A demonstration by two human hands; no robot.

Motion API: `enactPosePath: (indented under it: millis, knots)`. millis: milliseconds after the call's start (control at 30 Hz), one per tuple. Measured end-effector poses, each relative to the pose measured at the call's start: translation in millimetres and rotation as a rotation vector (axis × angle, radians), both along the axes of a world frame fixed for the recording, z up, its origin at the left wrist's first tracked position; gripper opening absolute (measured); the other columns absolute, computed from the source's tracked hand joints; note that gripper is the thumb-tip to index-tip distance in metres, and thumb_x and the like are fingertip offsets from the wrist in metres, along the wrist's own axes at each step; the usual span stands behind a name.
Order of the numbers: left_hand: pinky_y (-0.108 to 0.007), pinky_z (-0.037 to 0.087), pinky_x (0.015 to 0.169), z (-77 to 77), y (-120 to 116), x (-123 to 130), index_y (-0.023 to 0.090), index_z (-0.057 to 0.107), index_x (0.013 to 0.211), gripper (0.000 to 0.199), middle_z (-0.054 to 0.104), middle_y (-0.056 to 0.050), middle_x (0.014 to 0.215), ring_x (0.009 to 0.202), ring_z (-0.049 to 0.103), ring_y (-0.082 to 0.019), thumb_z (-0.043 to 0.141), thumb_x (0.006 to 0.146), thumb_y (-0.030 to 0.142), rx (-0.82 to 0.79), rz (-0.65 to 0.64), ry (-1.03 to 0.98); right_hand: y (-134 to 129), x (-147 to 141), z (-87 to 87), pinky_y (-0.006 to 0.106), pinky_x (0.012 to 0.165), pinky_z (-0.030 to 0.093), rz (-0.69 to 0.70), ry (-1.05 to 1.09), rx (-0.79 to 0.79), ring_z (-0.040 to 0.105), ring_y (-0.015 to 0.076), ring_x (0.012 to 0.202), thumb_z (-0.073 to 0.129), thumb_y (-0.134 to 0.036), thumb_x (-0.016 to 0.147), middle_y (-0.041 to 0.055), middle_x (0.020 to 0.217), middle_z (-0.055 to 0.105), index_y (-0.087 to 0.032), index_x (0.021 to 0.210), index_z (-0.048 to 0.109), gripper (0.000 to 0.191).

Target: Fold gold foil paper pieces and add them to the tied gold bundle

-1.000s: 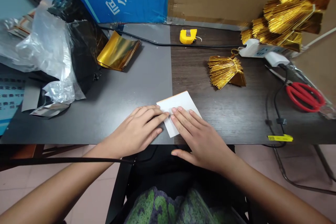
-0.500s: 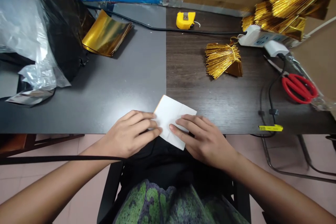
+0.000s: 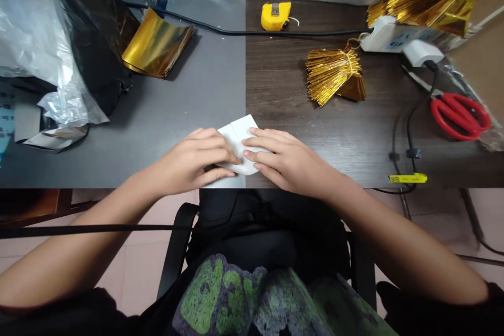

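At the near edge of the table (image 3: 205, 94), close to the middle of its length, lies a white folded paper (image 3: 241, 128), as the head camera shows it. It lies over the line where the grey part of the table meets the dark wood part, and a thin crease runs on it. Its near border is curved, not fully flat.

The left hand (image 3: 197, 160) covers the left part of the paper with bent fingers, and its thumb lies at the near side. The right hand (image 3: 291, 160) rests on the right part with its fingers stretched side by side; its thumb is hidden. Both hands touch the paper, but I cannot tell whether either one pinches it.

Toward the far edge, on the left, is a stack of gold sheets (image 3: 155, 44), just beside a black plastic bag (image 3: 90, 47). A yellow tape measure (image 3: 275, 17) lies near the middle of the far edge, and a black cable (image 3: 232, 32) passes before it. To the right of the paper, farther from the near edge, lies a tied gold fringe bundle (image 3: 331, 76). Toward the right end are a white power strip (image 3: 388, 37) and scissors with red handles (image 3: 460, 116); a yellow tag (image 3: 408, 178) is at the near edge.
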State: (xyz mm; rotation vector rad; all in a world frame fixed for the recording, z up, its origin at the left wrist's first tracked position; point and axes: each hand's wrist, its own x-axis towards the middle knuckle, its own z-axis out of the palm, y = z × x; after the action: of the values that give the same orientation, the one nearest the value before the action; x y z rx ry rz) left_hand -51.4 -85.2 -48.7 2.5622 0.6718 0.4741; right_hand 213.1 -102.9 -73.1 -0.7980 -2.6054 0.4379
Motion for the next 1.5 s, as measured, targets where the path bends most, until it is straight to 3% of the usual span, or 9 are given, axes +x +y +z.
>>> enactPosePath:
  millis: [133, 267, 400, 500, 667, 800, 900, 1100, 1500]
  knots:
    - [-0.031, 0.047, 0.087, 8.6, 11.0, 0.5, 0.022, 0.073, 0.095, 0.015, 0.077, -0.001, 0.093, 0.09, 0.065, -0.015, 0.062, 0.101, 0.03, -0.035, -0.023, 0.01, 12.1, 1.0, -5.4, 0.054, 0.119, 0.042, 0.06, 0.046, -0.035, 0.048, 0.0299, 0.146, 0.048, -0.024, 0.105, 0.0113, 0.144, 0.064, -0.013, 0.128, 0.067, 0.032]
    - [-0.029, 0.045, 0.081, 13.4, 16.8, 9.5, 0.022, 0.071, 0.101, 0.017, 0.077, 0.0, 0.091, 0.083, 0.066, -0.013, 0.06, 0.102, 0.035, 0.001, 0.006, 0.032, 12.0, -0.1, -6.5, 0.049, 0.114, 0.048, 0.049, 0.145, -0.041, 0.06, 0.0281, 0.13, 0.055, -0.029, 0.102, 0.0129, 0.132, 0.07, -0.013, 0.112, 0.072, 0.025]
    - [-0.035, 0.042, 0.082, 12.4, 17.8, 18.3, 0.022, 0.07, 0.111, 0.03, 0.076, -0.005, 0.099, 0.091, 0.066, -0.019, 0.06, 0.1, 0.048, 0.146, 0.061, 0.081, 8.4, -0.2, -6.1, 0.047, 0.11, 0.049, 0.034, 0.122, -0.04, 0.063, 0.0263, 0.122, 0.047, -0.017, 0.099, 0.0133, 0.126, 0.069, -0.016, 0.1, 0.074, 0.027]
    - [-0.04, 0.04, 0.086, 7.1, 14.0, 20.9, 0.026, 0.074, 0.102, 0.027, 0.075, -0.006, 0.105, 0.099, 0.063, -0.023, 0.065, 0.096, 0.051, 0.346, 0.109, 0.081, 9.0, 1.0, -8.4, 0.044, 0.104, 0.053, 0.02, 0.169, -0.04, 0.065, 0.0248, 0.116, 0.044, -0.011, 0.097, 0.0143, 0.126, 0.068, -0.015, 0.103, 0.075, 0.032]
    - [-0.036, 0.041, 0.079, -3.2, 2.9, 19.9, 0.026, 0.075, 0.101, 0.013, 0.076, -0.002, 0.095, 0.09, 0.062, -0.019, 0.069, 0.096, 0.037, 0.513, 0.054, -0.01, 13.2, 2.1, -12.9, 0.05, 0.106, 0.051, 0.045, 0.255, -0.047, 0.063, 0.0292, 0.121, 0.054, -0.015, 0.096, 0.0114, 0.116, 0.074, -0.016, 0.102, 0.076, 0.023]
    - [-0.036, 0.045, 0.077, -7.5, -11.7, 21.5, 0.023, 0.073, 0.108, 0.014, 0.077, -0.003, 0.098, 0.09, 0.066, -0.019, 0.072, 0.094, 0.025, 0.589, 0.104, 0.029, 13.0, 1.9, -12.4, 0.048, 0.101, 0.054, 0.016, 0.301, -0.101, 0.066, 0.0282, 0.113, 0.059, -0.017, 0.094, 0.0115, 0.109, 0.077, -0.015, 0.102, 0.075, 0.018]
    - [-0.036, 0.051, 0.08, -10.2, -25.3, 24.1, 0.019, 0.072, 0.11, 0.017, 0.076, -0.006, 0.107, 0.1, 0.069, -0.022, 0.07, 0.094, 0.016, 0.532, 0.146, 0.057, 12.3, 1.9, -12.5, 0.046, 0.102, 0.053, 0.014, 0.332, -0.088, 0.068, 0.0275, 0.115, 0.058, -0.015, 0.094, 0.0102, 0.112, 0.078, -0.014, 0.101, 0.076, 0.02]
    - [-0.04, 0.056, 0.105, -15.9, -39.7, 26.4, 0.012, 0.068, 0.119, 0.025, 0.071, -0.013, 0.118, 0.122, 0.065, -0.023, 0.062, 0.095, 0.006, 0.383, 0.156, 0.008, 14.0, 1.9, -12.3, 0.044, 0.102, 0.053, 0.015, 0.302, -0.094, 0.068, 0.0267, 0.115, 0.059, -0.013, 0.093, 0.0102, 0.115, 0.077, -0.014, 0.106, 0.076, 0.021]
    - [-0.045, 0.056, 0.1, -18.7, -39.7, 25.6, 0.018, 0.065, 0.128, 0.032, 0.07, -0.011, 0.123, 0.125, 0.063, -0.028, 0.062, 0.096, 0.011, 0.361, 0.115, 0.077, 15.6, 4.4, -13.1, 0.04, 0.103, 0.051, 0.001, 0.294, -0.091, 0.069, 0.0237, 0.115, 0.061, -0.017, 0.094, 0.01, 0.122, 0.075, -0.014, 0.108, 0.075, 0.02]
